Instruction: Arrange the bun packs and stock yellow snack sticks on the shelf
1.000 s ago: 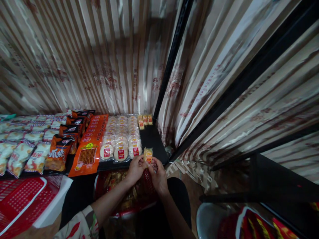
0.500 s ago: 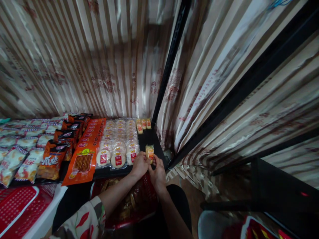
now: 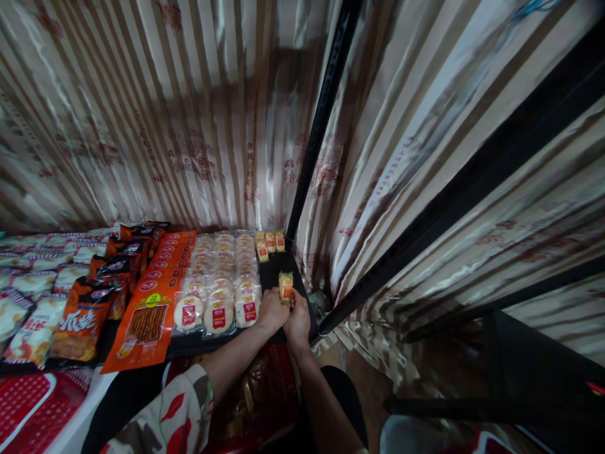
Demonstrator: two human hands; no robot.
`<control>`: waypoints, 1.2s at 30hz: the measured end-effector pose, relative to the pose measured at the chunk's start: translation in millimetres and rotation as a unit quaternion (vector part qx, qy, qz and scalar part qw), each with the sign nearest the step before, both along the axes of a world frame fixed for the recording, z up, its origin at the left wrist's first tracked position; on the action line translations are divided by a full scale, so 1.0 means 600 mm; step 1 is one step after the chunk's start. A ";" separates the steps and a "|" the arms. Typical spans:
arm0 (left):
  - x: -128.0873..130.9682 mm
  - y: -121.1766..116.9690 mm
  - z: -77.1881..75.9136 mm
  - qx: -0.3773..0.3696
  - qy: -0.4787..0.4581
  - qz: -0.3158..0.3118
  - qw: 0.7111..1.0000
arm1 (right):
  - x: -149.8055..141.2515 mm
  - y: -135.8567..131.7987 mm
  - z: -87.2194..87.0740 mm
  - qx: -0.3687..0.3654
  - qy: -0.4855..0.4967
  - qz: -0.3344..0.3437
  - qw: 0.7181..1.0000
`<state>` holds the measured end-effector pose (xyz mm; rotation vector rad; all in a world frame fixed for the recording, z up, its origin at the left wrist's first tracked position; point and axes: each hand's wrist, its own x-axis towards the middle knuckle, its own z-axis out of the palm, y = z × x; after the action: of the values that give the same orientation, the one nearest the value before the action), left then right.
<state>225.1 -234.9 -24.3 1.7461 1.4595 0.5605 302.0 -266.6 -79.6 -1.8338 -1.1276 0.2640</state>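
A small yellow snack packet [image 3: 285, 285] with a red label stands upright between my two hands, above the right end of the black shelf [image 3: 274, 275]. My left hand [image 3: 273, 313] pinches its lower left side, and my right hand [image 3: 297, 320] closes on its lower right. Several matching small yellow packets [image 3: 270, 241] sit at the back of the shelf by the post. Left of my hands are rows of clear-wrapped round white crackers [image 3: 219, 315] with red labels. In my lap, under my forearms, lies a dark red bag [image 3: 265, 384] with wrapped pieces inside.
Orange snack-stick packets [image 3: 147, 315], orange-and-black bags [image 3: 81, 321] and white snack bags [image 3: 38, 331] fill the shelf leftward. A red perforated basket [image 3: 38, 403] is lower left. A black post [image 3: 324, 126] and striped curtain [image 3: 212, 113] stand behind; a black bar [image 3: 454, 183] slants at right.
The view has shifted slightly, so the shelf goods appear lower and further left. Both hands still hold the small yellow packet at nearly the same place.
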 end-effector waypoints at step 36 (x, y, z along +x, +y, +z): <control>0.051 0.127 0.053 -0.011 -0.118 0.037 0.992 | 0.037 0.215 -0.011 0.056 0.020 0.007 0.998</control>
<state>255.6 -158.6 7.6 1.5555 1.3611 0.7588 324.5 -137.4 -86.3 -1.7156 -1.1048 0.2395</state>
